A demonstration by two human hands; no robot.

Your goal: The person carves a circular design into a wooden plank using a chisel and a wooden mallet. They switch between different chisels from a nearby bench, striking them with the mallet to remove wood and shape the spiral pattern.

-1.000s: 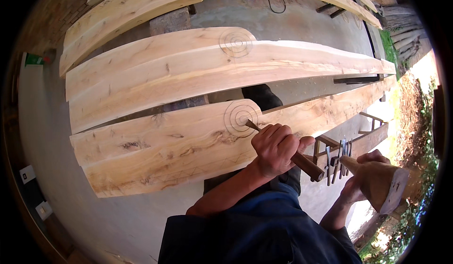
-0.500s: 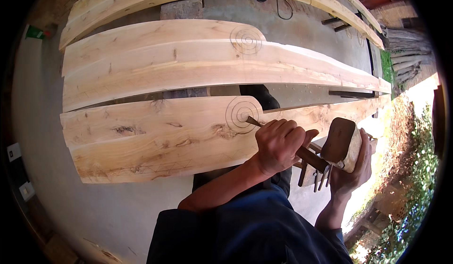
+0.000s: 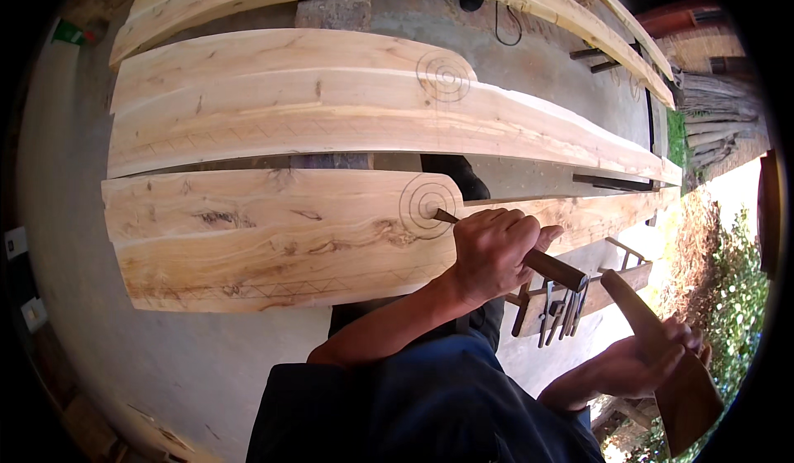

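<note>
My left hand (image 3: pixel 495 252) is closed around a chisel (image 3: pixel 556 270), whose blade tip rests at the middle of pencilled concentric circles (image 3: pixel 426 194) on the rounded end of a long pale board (image 3: pixel 273 244). My right hand (image 3: pixel 666 351) grips a wooden mallet (image 3: pixel 686 409) at the lower right, below and apart from the chisel; part of that hand is hidden behind the mallet. Beside the chisel handle, several slim hand tools (image 3: pixel 562 318) lie on a small wooden bench (image 3: pixel 529 322).
More long boards (image 3: pixel 289 107) lie beyond, some with similar circles (image 3: pixel 445 74), and others (image 3: pixel 538 0) run along the top, near a block (image 3: pixel 331 10). Logs (image 3: pixel 715 124), grass (image 3: pixel 674 136) and leafy plants (image 3: pixel 736 298) are at the right.
The mallet was raised toward the chisel half a second ago; it has swung down and right, away from the handle. My left hand and chisel tip stay at the circles as the view shifts slightly.
</note>
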